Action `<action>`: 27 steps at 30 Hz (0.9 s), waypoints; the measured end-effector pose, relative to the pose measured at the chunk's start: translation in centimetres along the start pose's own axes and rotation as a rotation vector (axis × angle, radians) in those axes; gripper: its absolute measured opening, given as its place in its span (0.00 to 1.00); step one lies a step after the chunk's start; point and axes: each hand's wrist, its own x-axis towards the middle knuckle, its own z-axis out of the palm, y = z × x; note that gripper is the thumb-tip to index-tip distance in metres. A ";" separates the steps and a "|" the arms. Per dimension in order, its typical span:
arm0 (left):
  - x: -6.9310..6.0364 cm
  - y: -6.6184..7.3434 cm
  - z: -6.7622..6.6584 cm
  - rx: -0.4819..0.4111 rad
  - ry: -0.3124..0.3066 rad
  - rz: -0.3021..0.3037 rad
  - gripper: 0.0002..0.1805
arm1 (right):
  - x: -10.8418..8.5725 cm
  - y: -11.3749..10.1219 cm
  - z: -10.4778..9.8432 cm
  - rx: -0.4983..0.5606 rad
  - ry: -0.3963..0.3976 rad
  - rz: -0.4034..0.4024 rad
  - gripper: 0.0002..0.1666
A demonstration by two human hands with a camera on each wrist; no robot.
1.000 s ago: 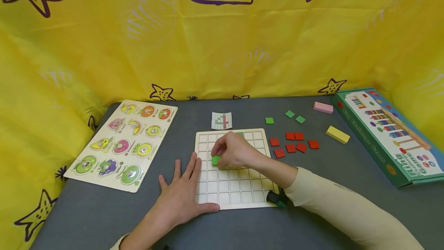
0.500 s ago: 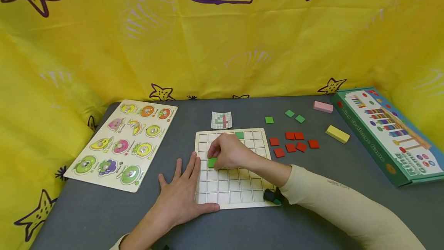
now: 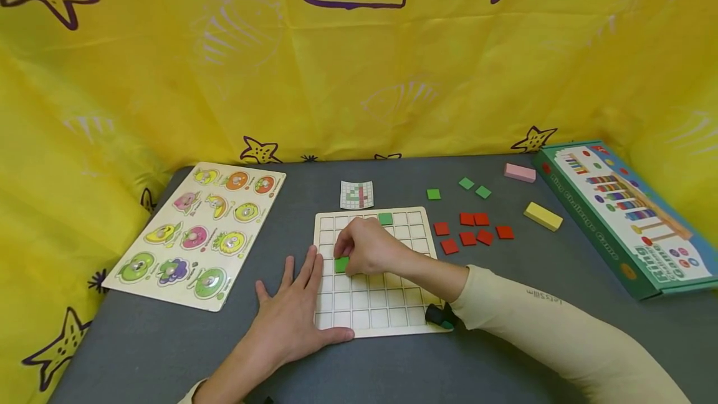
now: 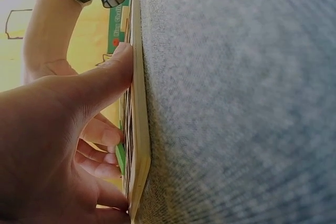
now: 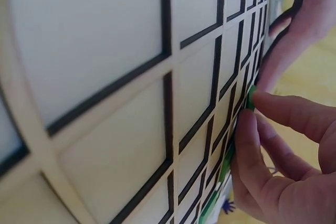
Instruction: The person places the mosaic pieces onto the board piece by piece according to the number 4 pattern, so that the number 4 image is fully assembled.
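Note:
A pale wooden grid board [image 3: 387,332] lies flat in the middle of the table. Over its left part, my right hand [image 3: 371,247] pinches a green square tile [image 3: 341,265] between thumb and fingers. In the right wrist view, the pinched tile [image 5: 251,98] is edge-on against the grid. My left hand [image 3: 288,317] rests at the board's left side, fingers spread, its thumb on the front edge. Another green tile [image 3: 385,219] sits in the board's far row; my right hand hides cells nearby. Behind the board lies a small card [image 3: 356,195] with a green and red grid pattern.
Several loose red tiles [image 3: 467,239] lie right of the board, with green tiles [image 3: 434,194] behind them. Farther right are a yellow block [image 3: 543,216], a pink block [image 3: 520,173] and a game box [image 3: 634,217]. A fruit puzzle board [image 3: 196,235] lies left.
My right hand has moved slightly left and toward me with the green tile, uncovering the green tile in the far row. In the last half second it barely moves. My left hand stays put.

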 end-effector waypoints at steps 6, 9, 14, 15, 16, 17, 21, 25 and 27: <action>0.0 0.0 0.1 0.009 0.003 0.000 0.77 | 0.0 0.0 0.1 -0.015 0.000 -0.007 0.14; 0.0 0.1 0.1 0.010 -0.002 -0.005 0.77 | 0.0 0.1 0.0 -0.017 -0.006 -0.008 0.14; 0.1 0.3 0.1 -0.004 -0.006 -0.003 0.76 | 0.0 0.5 -0.2 0.001 -0.008 -0.019 0.14; 0.1 0.4 0.1 -0.006 -0.005 -0.002 0.76 | -0.1 0.5 -0.3 0.008 -0.009 -0.022 0.14; 0.2 0.4 0.0 -0.006 -0.005 -0.001 0.76 | -0.1 0.6 -0.4 0.019 -0.011 -0.022 0.14; 0.2 0.4 0.0 -0.005 -0.005 -0.001 0.76 | -0.1 0.6 -0.6 0.031 -0.016 -0.019 0.14; 0.1 0.3 -0.1 -0.002 -0.009 -0.011 0.76 | -0.2 0.8 -1.3 0.076 -0.034 -0.007 0.14; 0.1 0.3 -0.1 -0.002 -0.010 -0.015 0.76 | -0.6 1.2 -2.3 0.102 -0.021 -0.001 0.12; 0.0 0.3 -0.1 -0.002 -0.013 -0.016 0.76 | -1.0 1.4 -3.0 0.120 -0.011 -0.010 0.13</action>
